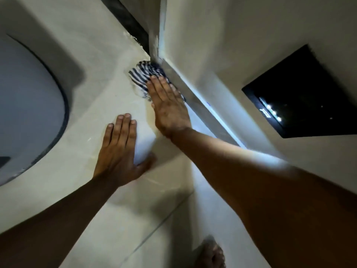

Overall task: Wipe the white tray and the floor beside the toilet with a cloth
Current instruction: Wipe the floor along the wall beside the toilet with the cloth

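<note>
A blue-and-white striped cloth [142, 75] lies bunched on the pale floor [100, 55], in the corner where the floor meets the wall. My right hand [168, 105] presses flat on the cloth with its fingers together, covering the near part. Closer to me, my left hand [119, 149] rests on the floor and holds a white tray [144, 142], fingers on top and thumb round its near end. Most of the tray is hidden by that hand. The white toilet [29, 105] bulges in from the left.
The wall [241, 45] rises on the right, with a lit strip along its base and a black glossy panel [301, 93] set into it. A dark band [127, 20] runs along the far floor edge. A bare foot [210, 254] stands at the bottom.
</note>
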